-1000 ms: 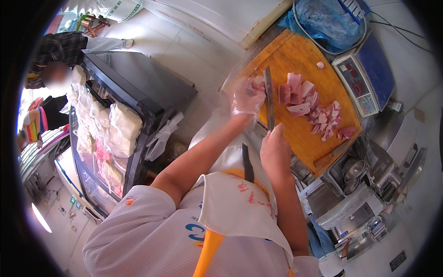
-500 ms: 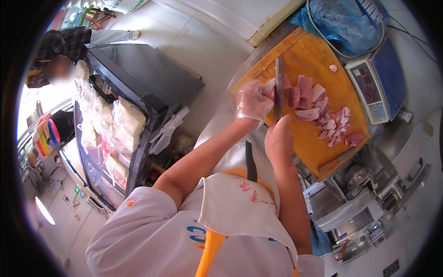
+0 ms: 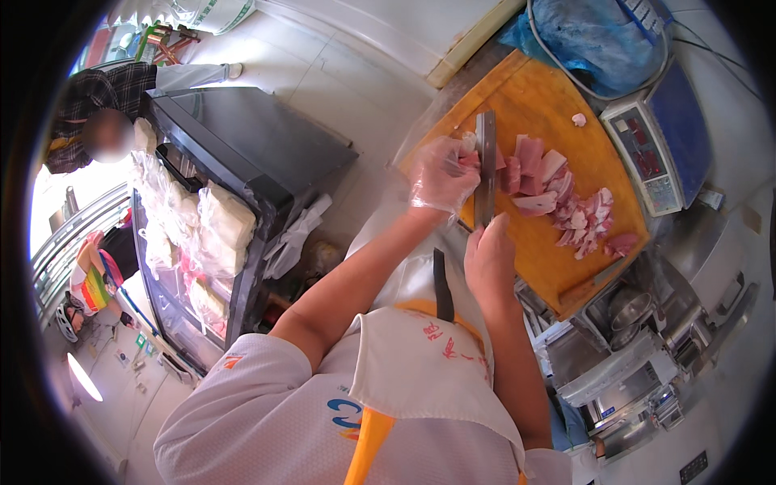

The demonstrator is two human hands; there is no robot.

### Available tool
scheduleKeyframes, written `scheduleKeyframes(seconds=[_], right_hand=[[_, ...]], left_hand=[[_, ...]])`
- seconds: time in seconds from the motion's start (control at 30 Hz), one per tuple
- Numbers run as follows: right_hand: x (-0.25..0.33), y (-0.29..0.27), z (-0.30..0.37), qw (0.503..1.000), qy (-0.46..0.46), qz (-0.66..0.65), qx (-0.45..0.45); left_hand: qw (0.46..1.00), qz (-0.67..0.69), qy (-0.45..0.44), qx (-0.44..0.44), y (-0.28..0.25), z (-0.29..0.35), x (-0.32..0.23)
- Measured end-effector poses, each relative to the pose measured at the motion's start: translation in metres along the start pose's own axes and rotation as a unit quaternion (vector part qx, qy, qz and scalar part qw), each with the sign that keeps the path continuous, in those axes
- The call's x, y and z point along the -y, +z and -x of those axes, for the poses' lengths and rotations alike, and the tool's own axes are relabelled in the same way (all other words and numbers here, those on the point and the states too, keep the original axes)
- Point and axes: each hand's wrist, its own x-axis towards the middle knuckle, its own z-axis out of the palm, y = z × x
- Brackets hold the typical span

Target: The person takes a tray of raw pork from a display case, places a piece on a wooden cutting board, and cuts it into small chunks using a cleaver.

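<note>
My left hand, in a clear plastic glove, closes on a piece of pork on the wooden cutting board; the hand covers most of that piece. My right hand is bare and wrapped round the handle of a cleaver. Its blade stands beside the left fingertips, pointing away from me. Just right of the blade sit thick pork chunks. Farther right lies a heap of thinner pork slices. A small pale scrap is apart, near the board's right edge.
Right of the board stands a digital scale, with a blue plastic bag beyond it. Metal pans and trays are at the lower right. To the left, a dark cabinet bears bagged goods. A person in plaid is behind it.
The cleaver and my right hand have come slightly nearer to me, and the blade has tilted so more of it shows. My left hand stays at the pork.
</note>
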Motion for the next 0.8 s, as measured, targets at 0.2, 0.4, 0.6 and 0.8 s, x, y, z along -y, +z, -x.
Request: scheduleKeyframes(seconds=[0.2, 0.4, 0.6, 0.8], right_hand=[[0.006, 0.007, -0.047, 0.993, -0.097, 0.01, -0.059], [0.002, 0.004, -0.043, 0.998, -0.051, 0.023, -0.034], [0.014, -0.001, -0.076, 0.991, -0.104, -0.025, -0.083], [-0.018, -0.008, -0.005, 0.99, 0.016, -0.112, -0.086]], left_hand=[[0.998, 0.037, -0.045, 0.003, -0.005, -0.012, -0.023], [0.995, 0.002, -0.086, 0.041, -0.009, -0.011, -0.027], [0.993, -0.037, -0.093, 0.064, -0.018, -0.011, -0.038], [0.996, -0.06, -0.003, 0.071, -0.028, -0.006, -0.042]])
